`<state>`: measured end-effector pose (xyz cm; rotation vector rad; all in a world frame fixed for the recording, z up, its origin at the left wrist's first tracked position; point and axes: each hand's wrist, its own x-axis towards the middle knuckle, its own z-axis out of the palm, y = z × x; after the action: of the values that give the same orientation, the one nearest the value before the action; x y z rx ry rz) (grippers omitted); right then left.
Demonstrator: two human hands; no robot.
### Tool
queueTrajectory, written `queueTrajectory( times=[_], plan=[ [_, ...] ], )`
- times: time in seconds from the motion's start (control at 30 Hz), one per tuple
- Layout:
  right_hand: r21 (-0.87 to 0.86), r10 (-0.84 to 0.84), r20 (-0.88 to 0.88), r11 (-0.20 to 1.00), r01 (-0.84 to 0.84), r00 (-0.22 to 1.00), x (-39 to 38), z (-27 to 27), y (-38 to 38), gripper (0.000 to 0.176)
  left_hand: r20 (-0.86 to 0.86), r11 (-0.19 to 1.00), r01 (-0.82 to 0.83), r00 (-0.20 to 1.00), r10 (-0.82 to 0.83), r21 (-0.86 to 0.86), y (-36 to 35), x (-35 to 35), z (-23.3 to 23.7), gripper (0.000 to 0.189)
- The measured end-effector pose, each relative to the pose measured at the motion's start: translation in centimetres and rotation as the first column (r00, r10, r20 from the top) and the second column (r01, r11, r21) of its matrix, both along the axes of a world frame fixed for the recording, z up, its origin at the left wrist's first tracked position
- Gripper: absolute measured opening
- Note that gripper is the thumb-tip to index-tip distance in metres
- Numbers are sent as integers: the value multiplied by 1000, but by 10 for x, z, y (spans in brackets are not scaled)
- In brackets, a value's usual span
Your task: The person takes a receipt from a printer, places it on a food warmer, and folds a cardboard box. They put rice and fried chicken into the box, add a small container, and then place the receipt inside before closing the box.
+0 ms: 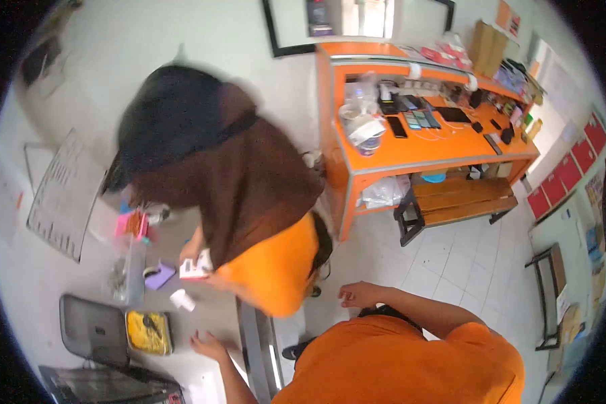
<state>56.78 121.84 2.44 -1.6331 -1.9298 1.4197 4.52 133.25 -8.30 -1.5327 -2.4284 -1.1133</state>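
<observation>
My left hand [210,346] is held over the grey table's near edge, fingers apart and nothing in them. Closest to it are a white roll or cup [182,300] and a clear tub with yellow contents [148,331] and a dark item on top. My right hand [362,295] hangs in front of my body above the floor, its fingers loosely bent and holding nothing visible. Across the table corner, a co-worker's hand touches a small white and red box [195,266]. A purple tape dispenser [159,275] lies beside that box.
A co-worker [249,182] in a dark cap and brown head covering leans over the table. Near the wall are a pink basket [133,225] and a clear bin [135,273]. An orange counter [411,151] with phones stands behind a wooden bench [464,202].
</observation>
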Motion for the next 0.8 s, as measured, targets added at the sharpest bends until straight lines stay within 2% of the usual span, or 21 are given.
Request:
queueTrajectory(
  times=[0.07,0.13,0.2,0.27,0.33,0.37,0.4,0.43,0.47,0.57,0.63,0.7,0.73,0.8],
  plan=[
    [-129,-193,56,972,199,980,63,1,-32,46,16,998,61,998,-61,-2,-46,47,-4,25],
    [-87,-286,63,953,290,956,124,-22,-65,45,238,973,229,946,-218,-19,-86,104,-24,20],
    [-49,-370,71,926,374,926,175,-32,-90,44,382,902,373,883,-272,-220,-115,146,-73,17],
    [-97,-508,141,847,523,850,222,-27,-107,44,449,683,546,826,-342,-485,-130,174,-132,16],
    [-101,-555,139,816,570,820,257,-18,-113,41,411,314,685,675,-613,-658,-133,225,-105,20],
    [-55,-586,83,805,591,806,273,-16,-112,41,384,164,646,618,-686,-745,-129,249,-97,30],
    [-12,-611,23,791,611,791,286,-14,-108,40,669,93,842,484,-564,-531,-136,233,-157,36],
    [-15,-605,27,796,605,796,298,-14,-101,40,646,42,773,558,-521,-633,-126,256,-144,35],
    [2,-619,14,785,619,785,310,-14,-91,40,669,16,750,599,-440,-661,-117,281,-131,35],
    [48,-611,-52,788,613,790,339,-10,-52,39,746,20,756,650,-145,-655,-92,354,-108,34],
    [78,-587,-105,800,595,803,353,-5,-21,38,767,56,765,638,74,-641,-73,406,-99,34],
    [133,-471,-127,864,485,873,366,1,9,37,763,94,771,593,256,-630,-54,457,-89,33],
    [130,-469,-120,866,482,875,374,2,22,37,756,114,771,566,329,-626,-45,481,-86,33],
    [130,-356,-98,921,367,929,395,3,44,39,747,143,773,520,414,-618,-23,538,-81,33]
  ],
)
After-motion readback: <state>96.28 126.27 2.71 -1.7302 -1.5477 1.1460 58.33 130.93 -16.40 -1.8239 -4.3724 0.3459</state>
